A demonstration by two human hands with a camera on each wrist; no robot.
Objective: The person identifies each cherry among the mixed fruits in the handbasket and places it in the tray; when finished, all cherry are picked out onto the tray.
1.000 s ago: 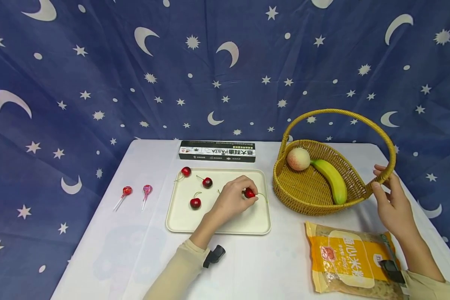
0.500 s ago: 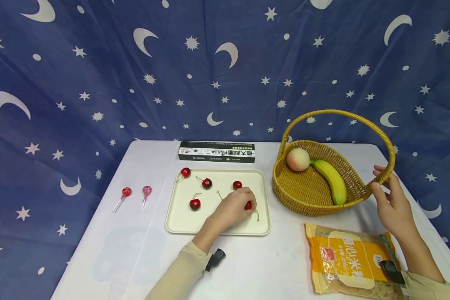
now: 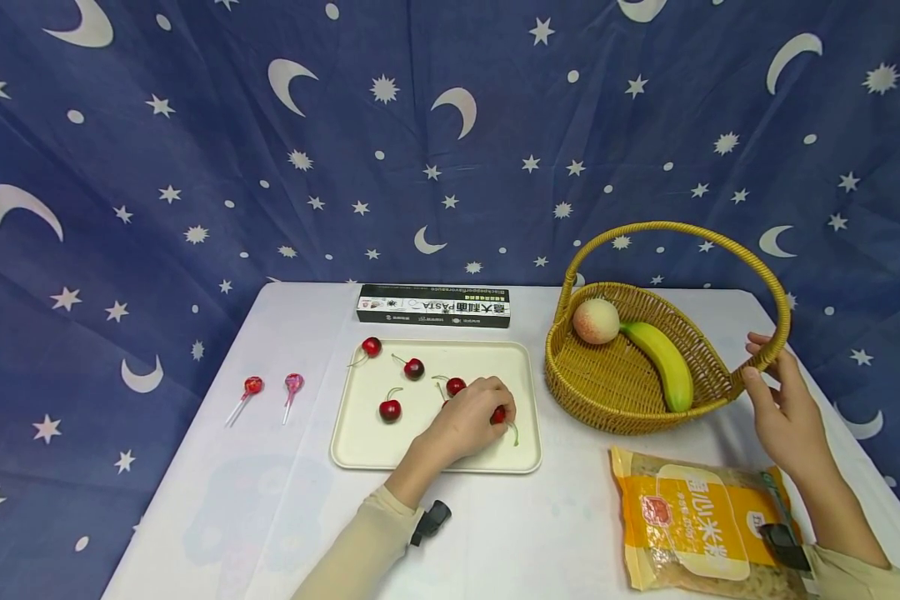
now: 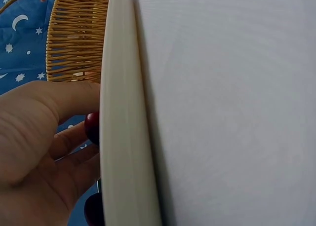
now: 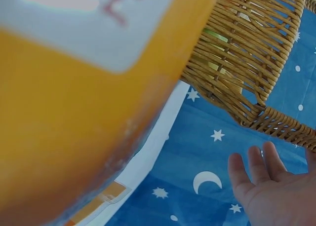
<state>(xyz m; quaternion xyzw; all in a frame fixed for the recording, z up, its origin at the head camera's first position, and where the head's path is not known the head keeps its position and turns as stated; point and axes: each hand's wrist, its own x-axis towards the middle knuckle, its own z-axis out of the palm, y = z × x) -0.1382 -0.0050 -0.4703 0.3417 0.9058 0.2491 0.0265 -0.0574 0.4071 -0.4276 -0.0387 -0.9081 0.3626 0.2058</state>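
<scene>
In the head view my left hand [image 3: 471, 417] is low over the cream tray [image 3: 375, 446], holding a red cherry [image 3: 498, 414] between thumb and fingers. Its green stem points toward the near right. The left wrist view shows that cherry [image 4: 92, 127] partly hidden by the tray's rim. Beside the hand lies another cherry [image 3: 455, 386], with a further one mostly covered. My right hand [image 3: 791, 412] holds the base of the wicker basket's [image 3: 607, 417] handle, thumb in front and fingertips behind; several fingers [image 5: 266, 162] extend loosely. A peach [image 3: 596, 322] and a banana [image 3: 662, 362] lie in the basket.
More cherries lie on the tray: one [image 3: 414, 368], another [image 3: 390, 410], and one [image 3: 372, 346] at the far-left rim. A pasta box [image 3: 433, 306] stands behind. Two lollipops [image 3: 252, 385] lie left; an orange-and-clear food packet [image 3: 708, 521] lies under the right forearm.
My left hand moves slightly nearer and down with its cherry, then stays. The cherry behind it comes into view and shifts left toward me. The right hand keeps its place at the basket.
</scene>
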